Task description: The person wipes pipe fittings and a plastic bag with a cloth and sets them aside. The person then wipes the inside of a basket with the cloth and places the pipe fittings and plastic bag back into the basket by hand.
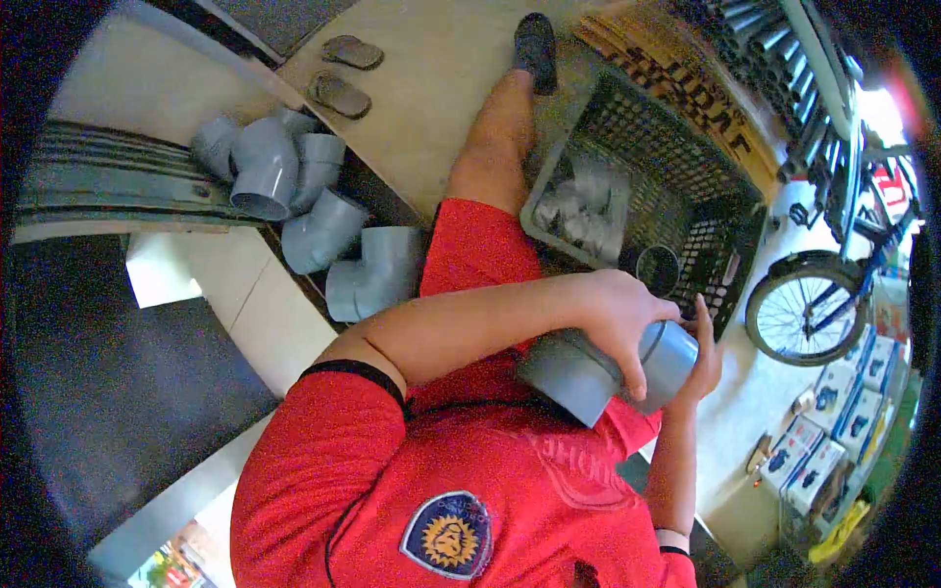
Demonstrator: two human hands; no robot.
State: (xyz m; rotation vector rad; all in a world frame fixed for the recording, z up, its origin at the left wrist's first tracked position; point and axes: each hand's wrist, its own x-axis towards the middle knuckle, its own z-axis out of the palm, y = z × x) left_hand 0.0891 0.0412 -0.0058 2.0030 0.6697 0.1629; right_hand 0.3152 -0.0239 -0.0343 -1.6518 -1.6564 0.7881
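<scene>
A grey plastic pipe elbow [578,377] is held close against the front of my red shirt. My left hand [622,318] reaches across and wraps over its middle, thumb pressed on the grey side. At the opposite end, my right hand [704,358] curls its fingers around the rim. Just beyond my hands stands a dark plastic crate [725,162], containing clear bags of grey pieces [588,201] and a dark ring-shaped piece [658,269]. Several more grey pipe elbows [323,230] lie in a group to the left.
Cardboard [676,88] and dark pipes [774,44] are stacked behind the crate. A bicycle [814,304] and several printed boxes [823,441] stand on the right. Two sandals [340,95] lie on the floor. A dark flat surface [118,382] is at left.
</scene>
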